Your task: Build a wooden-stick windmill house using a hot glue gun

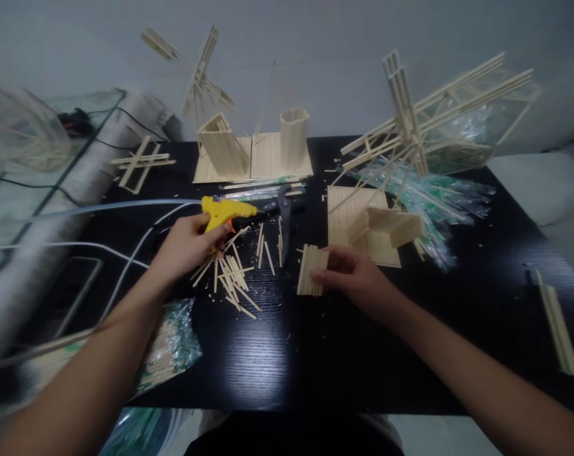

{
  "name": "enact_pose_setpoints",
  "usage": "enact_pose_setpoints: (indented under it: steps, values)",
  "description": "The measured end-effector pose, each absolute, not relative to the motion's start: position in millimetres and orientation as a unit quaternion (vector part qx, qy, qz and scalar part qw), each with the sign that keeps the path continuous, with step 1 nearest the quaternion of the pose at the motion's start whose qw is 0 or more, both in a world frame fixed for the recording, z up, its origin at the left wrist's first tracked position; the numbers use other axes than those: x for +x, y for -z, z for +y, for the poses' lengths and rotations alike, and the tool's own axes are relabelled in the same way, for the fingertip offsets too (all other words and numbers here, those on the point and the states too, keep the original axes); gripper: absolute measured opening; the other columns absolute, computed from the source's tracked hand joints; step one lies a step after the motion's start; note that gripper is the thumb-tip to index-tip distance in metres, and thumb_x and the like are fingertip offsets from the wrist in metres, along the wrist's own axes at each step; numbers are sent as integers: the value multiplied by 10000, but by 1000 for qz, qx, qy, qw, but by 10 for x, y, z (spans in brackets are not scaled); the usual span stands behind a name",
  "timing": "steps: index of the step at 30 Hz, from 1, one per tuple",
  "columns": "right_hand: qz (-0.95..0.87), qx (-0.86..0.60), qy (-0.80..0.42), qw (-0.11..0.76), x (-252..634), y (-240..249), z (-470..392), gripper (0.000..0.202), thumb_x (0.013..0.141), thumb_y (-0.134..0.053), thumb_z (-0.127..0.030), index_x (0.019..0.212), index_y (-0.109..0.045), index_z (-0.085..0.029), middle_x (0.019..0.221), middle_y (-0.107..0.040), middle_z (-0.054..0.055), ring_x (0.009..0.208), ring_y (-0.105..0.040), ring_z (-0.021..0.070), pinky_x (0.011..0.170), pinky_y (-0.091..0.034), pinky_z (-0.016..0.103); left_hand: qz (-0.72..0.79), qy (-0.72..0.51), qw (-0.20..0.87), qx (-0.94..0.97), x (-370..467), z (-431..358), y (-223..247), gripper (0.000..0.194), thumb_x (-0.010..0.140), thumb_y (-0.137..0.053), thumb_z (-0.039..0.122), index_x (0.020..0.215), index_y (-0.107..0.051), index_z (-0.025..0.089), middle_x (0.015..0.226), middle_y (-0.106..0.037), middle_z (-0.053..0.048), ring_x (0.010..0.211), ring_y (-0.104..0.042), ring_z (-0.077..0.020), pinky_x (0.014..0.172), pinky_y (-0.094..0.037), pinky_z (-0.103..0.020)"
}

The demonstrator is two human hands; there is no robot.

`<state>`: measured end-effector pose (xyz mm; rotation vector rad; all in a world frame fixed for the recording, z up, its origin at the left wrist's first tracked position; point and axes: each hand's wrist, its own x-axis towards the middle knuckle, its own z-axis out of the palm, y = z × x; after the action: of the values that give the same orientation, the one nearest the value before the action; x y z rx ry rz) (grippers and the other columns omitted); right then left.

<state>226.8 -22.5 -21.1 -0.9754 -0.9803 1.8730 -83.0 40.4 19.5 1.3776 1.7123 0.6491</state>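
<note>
Nearest the person, the front edge of the black table (324,361) runs straight across, with a wrapped packet of sticks (173,342) lying close to it under the left forearm. Above the middle of the tabletop, the right hand (355,275) pinches a small stick panel (310,272) by its right side, thumb on the upper face; the other fingers are largely hidden, so their exact placing cannot be confirmed. The panel is judged light and fairly stiff, but liable to split along its joints if bent; the hold is best kept flat across several sticks. The left hand (185,247) has its fingers wrapped round the handle of a yellow glue gun (218,212), nozzle towards the right. The gun looks light, hard and smooth, safest gripped well behind the tip. Loose sticks (237,273) lie between the hands, and pliers (285,218) stand just beyond. Working room lies between the panel and the front edge; sideways travel is limited by a white cord (97,247) on the left and a wooden base (338,215) with upright walls (405,229) beyond the right hand.
</note>
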Motion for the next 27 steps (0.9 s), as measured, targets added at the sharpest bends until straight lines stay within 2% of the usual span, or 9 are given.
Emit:
enact_pose_setpoints:
  steps: [4,7,10,12,15,18,21,24,27]
  values:
    - [-395,-397,-733,386,2279,218,-231,271,755,-928,-288,973,-782,-223,954,-817,20,827,-758,152,734,-614,268,701,-201,296,617,-837,401,-206,407,845,-654,589,785,-701,189,692,-698,-40,595,-621,-198,566,-406,-288]
    - [-404,-400,-728,382,2287,220,-234,275,760,-923,-297,983,-779,-226,971,-815,22,846,-756,161,748,-611,284,702,-189,235,645,-837,396,-182,420,875,-615,603,841,-719,198,785,-735,-53,690,-639,-223,601,-391,-295]
    - [-406,-408,-723,381,2290,212,-236,272,762,-920,-306,981,-780,-226,974,-813,27,849,-753,165,752,-608,293,706,-188,177,660,-833,376,-173,376,908,-612,557,892,-708,193,803,-719,-52,731,-642,-227,648,-402,-305]
    - [-406,-413,-721,380,2289,206,-235,273,762,-920,-314,981,-782,-226,973,-812,28,849,-752,167,746,-605,292,687,-212,100,688,-827,346,-202,321,922,-626,499,940,-696,186,863,-708,-64,793,-646,-232,697,-421,-315]
    - [-407,-414,-721,378,2284,204,-229,301,747,-930,-333,987,-782,-228,964,-811,25,843,-749,169,726,-597,281,576,-238,11,782,-800,271,-301,219,957,-602,388,937,-685,187,941,-700,-79,892,-639,-238,795,-429,-345]
    - [-404,-416,-720,382,2277,210,-219,310,741,-936,-337,992,-787,-233,974,-815,21,862,-749,167,752,-593,275,436,-147,55,886,-745,179,-405,160,977,-572,290,929,-697,202,951,-725,-58,955,-649,-247,922,-378,-415]
    - [-407,-417,-712,390,2272,214,-212,302,743,-935,-338,993,-795,-244,977,-817,18,877,-749,167,775,-592,278,388,-66,105,913,-695,121,-428,137,978,-606,287,946,-712,206,947,-727,-46,1019,-657,-265,988,-326,-452]
    - [-415,-417,-705,395,2268,214,-212,277,747,-929,-335,977,-799,-251,957,-815,13,880,-751,171,789,-596,291,394,-24,105,913,-682,125,-368,125,959,-653,290,921,-724,195,943,-719,-60,1040,-642,-293,955,-319,-455]
    - [-424,-418,-698,397,2264,208,-212,271,745,-928,-332,967,-799,-246,960,-815,15,871,-754,171,776,-602,292,399,-4,109,910,-684,154,-318,139,961,-635,239,869,-725,184,907,-709,-65,971,-632,-277,905,-332,-438]
